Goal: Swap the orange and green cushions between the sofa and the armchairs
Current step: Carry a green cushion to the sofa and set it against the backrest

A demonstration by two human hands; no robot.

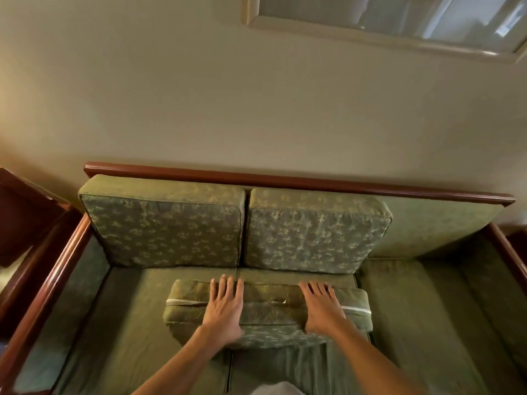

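Head view, looking down on a wood-framed sofa (299, 182) set against a plain wall (199, 95), with a framed mirror or window (399, 21) above. The sofa's seat is upholstered in green; its right third shows bare back padding with no cushion before it. Part of a dark wooden armchair (25, 218) appears at the far left; whether it holds a cushion cannot be told.

Two green patterned back cushions stand upright and touching along the sofa's back: the left back cushion (165, 226) and the middle back cushion (316, 235). A third green cushion (268, 309) lies on the seat in front of them, near the seat's middle, zipper edge (185, 302) facing up.

The left hand (224, 312) and right hand (322, 306) rest on this third cushion well apart, fingers straight and spread across its upper face, palms at its near edge. The thumbs are hidden below that edge, so whether they pinch the fabric cannot be told; the visible fingers press and do not curl.

Handling, as judged: the cushion is a boxy foam block in a loose fabric cover, probably light but bulky, soft enough to dent under the palms. The cover may slide on the filling. Taking it by its two short ends, or with fingers under the near edge, should carry it best; the zipper is a poor hold.
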